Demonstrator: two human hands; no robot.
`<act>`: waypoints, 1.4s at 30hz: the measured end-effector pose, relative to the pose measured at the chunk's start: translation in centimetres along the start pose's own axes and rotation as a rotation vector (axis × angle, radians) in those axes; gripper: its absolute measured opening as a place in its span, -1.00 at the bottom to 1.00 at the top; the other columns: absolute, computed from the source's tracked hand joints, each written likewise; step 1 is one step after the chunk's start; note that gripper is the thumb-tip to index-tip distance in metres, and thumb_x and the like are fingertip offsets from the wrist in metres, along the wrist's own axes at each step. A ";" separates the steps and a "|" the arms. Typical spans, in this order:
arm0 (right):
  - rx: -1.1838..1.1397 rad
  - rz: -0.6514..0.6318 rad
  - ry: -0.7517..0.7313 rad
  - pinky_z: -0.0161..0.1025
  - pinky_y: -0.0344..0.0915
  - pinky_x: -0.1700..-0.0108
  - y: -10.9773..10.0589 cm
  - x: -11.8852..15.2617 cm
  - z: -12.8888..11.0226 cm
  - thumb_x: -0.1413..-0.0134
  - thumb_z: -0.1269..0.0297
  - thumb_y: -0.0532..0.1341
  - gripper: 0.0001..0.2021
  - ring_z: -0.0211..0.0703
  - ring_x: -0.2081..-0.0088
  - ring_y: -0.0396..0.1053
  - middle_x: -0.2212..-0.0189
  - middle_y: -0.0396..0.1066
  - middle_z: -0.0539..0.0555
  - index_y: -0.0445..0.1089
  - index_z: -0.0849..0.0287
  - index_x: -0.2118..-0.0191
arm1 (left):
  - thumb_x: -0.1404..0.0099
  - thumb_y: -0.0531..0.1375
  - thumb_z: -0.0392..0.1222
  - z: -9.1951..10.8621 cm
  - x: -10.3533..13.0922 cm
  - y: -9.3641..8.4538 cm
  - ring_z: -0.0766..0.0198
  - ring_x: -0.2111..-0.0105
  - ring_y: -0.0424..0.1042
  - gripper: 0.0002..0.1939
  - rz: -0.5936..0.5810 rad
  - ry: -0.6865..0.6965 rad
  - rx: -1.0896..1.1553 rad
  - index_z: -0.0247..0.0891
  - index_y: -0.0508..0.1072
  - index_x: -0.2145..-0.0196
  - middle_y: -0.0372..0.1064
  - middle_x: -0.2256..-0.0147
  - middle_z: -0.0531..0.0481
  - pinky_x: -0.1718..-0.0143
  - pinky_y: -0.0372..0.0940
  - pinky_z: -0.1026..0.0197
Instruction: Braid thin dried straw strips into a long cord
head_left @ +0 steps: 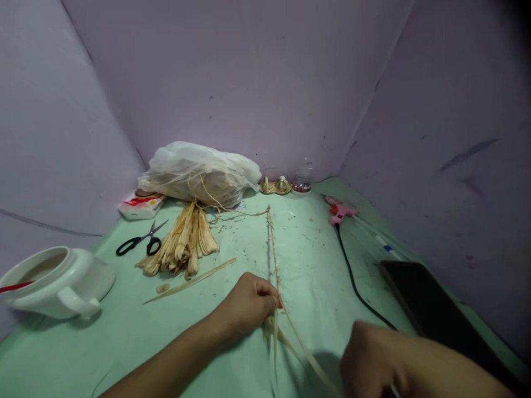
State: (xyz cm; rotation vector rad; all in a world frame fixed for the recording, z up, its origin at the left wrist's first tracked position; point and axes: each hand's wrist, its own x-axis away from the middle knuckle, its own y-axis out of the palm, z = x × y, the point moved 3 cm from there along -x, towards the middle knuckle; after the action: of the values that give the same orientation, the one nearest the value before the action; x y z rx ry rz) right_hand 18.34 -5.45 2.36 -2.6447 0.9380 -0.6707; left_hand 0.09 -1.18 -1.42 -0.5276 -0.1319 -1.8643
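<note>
My left hand (253, 304) pinches a thin braided cord (272, 243) of dried plant fibre, low on its length. The cord stretches away across the table to a kink at its far end, where a thinner string bends left. Below my left fingers, loose pale fibre strips (276, 342) fan out. One longer fibre strand (305, 348) slants down towards my right hand (373, 359), which is closed and blurred at the lower right. That strand appears gripped there, though the fingertips are hidden.
A bundle of dried strips (185, 243), scissors (143, 239), a white pot (70, 282) and a tissue pack (141, 207) lie left. Behind are a plastic bag (199, 171), a woven piece (276, 186) and a bead container (301, 187). Right: pink glue gun (339, 210), dark phone (431, 309).
</note>
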 end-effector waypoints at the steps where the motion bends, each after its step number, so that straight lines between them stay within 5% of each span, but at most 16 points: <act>1: -0.089 0.074 0.022 -0.44 -0.01 0.69 -1.1 -0.2 0.0 0.27 0.14 0.25 -0.77 -0.44 0.72 0.11 0.66 0.31 -0.01 0.39 0.24 0.60 | 0.10 0.08 -0.31 0.0 0.0 0.0 0.51 0.75 -0.08 -0.85 -0.002 0.003 -0.004 -0.40 0.43 0.61 0.01 0.82 0.17 0.70 -0.18 0.37; 2: -0.180 0.161 0.057 -0.44 0.01 0.72 -2.3 -0.5 0.0 0.21 0.08 0.21 -0.71 -0.44 0.74 0.11 0.63 0.33 0.02 0.41 0.25 0.56 | 0.10 0.08 -0.31 -0.1 0.0 -0.1 0.51 0.75 -0.08 -0.85 -0.004 0.003 -0.010 -0.40 0.43 0.60 0.00 0.81 0.17 0.69 -0.18 0.36; 5: -0.260 1.044 0.159 -0.40 0.14 0.67 -6.1 -0.4 0.6 0.20 0.10 0.21 -0.56 -0.39 0.67 0.22 0.34 0.40 0.10 0.32 0.17 0.12 | 0.10 0.07 -0.31 -0.1 0.0 -0.1 0.51 0.74 -0.08 -0.85 0.005 0.001 -0.022 -0.40 0.43 0.61 -0.01 0.81 0.17 0.68 -0.17 0.36; 7: -0.270 1.361 0.174 -0.39 0.16 0.67 -6.4 -0.3 0.6 0.24 0.15 0.24 -0.47 -0.40 0.68 0.21 0.28 0.38 0.13 0.25 0.15 0.05 | 0.11 0.07 -0.33 -0.1 0.1 -0.1 0.50 0.73 -0.08 -0.85 0.012 0.005 -0.030 -0.40 0.43 0.62 0.00 0.80 0.17 0.67 -0.16 0.36; 9: -0.455 1.221 0.115 -0.38 0.16 0.69 -5.3 -1.4 0.5 0.23 0.16 0.23 -0.55 -0.44 0.71 0.17 0.23 0.36 0.16 0.29 0.20 0.12 | 0.11 0.06 -0.33 -0.1 0.0 -0.1 0.50 0.73 -0.08 -0.85 0.010 0.022 -0.031 -0.40 0.42 0.62 0.00 0.80 0.17 0.67 -0.16 0.35; 11: -0.683 0.783 0.123 -0.35 0.20 0.68 -2.7 -3.3 0.0 0.24 0.18 0.24 -0.57 -0.43 0.70 0.21 0.13 0.31 0.21 0.28 0.24 0.17 | 0.10 0.07 -0.33 -0.1 0.0 -0.1 0.50 0.72 -0.08 -0.87 -0.003 0.043 -0.026 -0.39 0.40 0.64 0.00 0.79 0.17 0.66 -0.15 0.35; 13: -0.759 0.504 0.228 -0.31 0.23 0.65 -0.1 -4.8 -0.3 0.21 0.21 0.23 -0.56 -0.38 0.69 0.26 0.15 0.31 0.23 0.24 0.26 0.14 | 0.08 0.07 -0.31 0.0 0.0 0.0 0.51 0.71 -0.10 -0.88 -0.022 0.067 -0.018 -0.38 0.35 0.67 -0.03 0.78 0.18 0.66 -0.17 0.35; 16: -0.758 0.378 0.224 -0.33 0.22 0.60 2.1 -6.7 -0.1 0.16 0.24 0.19 -0.68 -0.33 0.65 0.29 0.44 0.36 0.11 0.28 0.31 0.25 | 0.06 0.07 -0.27 0.0 -0.1 -0.1 0.51 0.69 -0.13 -0.83 -0.058 0.102 -0.015 -0.35 0.25 0.74 -0.08 0.77 0.18 0.66 -0.20 0.35; 21: -0.538 0.474 0.138 -0.45 0.06 0.66 2.1 -8.0 1.3 0.15 0.32 0.14 -0.88 -0.44 0.71 0.09 0.75 0.14 -0.11 0.26 0.27 0.56 | 0.07 0.03 -0.28 -0.4 -0.3 0.0 0.51 0.71 -0.17 -0.85 -0.100 0.086 -0.023 -0.36 0.29 0.70 -0.11 0.78 0.19 0.67 -0.25 0.33; 32: -0.482 0.534 0.123 -0.45 -0.05 0.72 2.2 -8.0 1.2 0.20 0.37 0.12 -0.92 -0.45 0.76 0.01 0.79 0.10 -0.14 0.25 0.24 0.59 | 0.11 0.04 -0.28 -0.9 -0.4 -0.1 0.50 0.70 -0.08 -0.88 -0.039 0.045 -0.081 -0.35 0.28 0.70 -0.01 0.76 0.15 0.66 -0.18 0.35; 42: -0.675 0.510 0.217 -0.47 -0.05 0.74 2.3 -7.9 1.3 0.23 0.35 0.14 -0.91 -0.49 0.80 -0.05 0.84 0.05 -0.18 0.19 0.22 0.60 | 0.07 0.05 -0.24 -0.4 -0.1 -0.3 0.48 0.71 -0.07 -0.82 0.006 0.013 -0.200 -0.33 0.23 0.75 0.01 0.77 0.14 0.66 -0.14 0.34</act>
State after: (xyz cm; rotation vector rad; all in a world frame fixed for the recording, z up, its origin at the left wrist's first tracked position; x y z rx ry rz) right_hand 12.35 -1.99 -2.30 -2.6688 2.1217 -0.5866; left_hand -0.26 -1.11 -1.76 -0.6515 0.0654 -1.8854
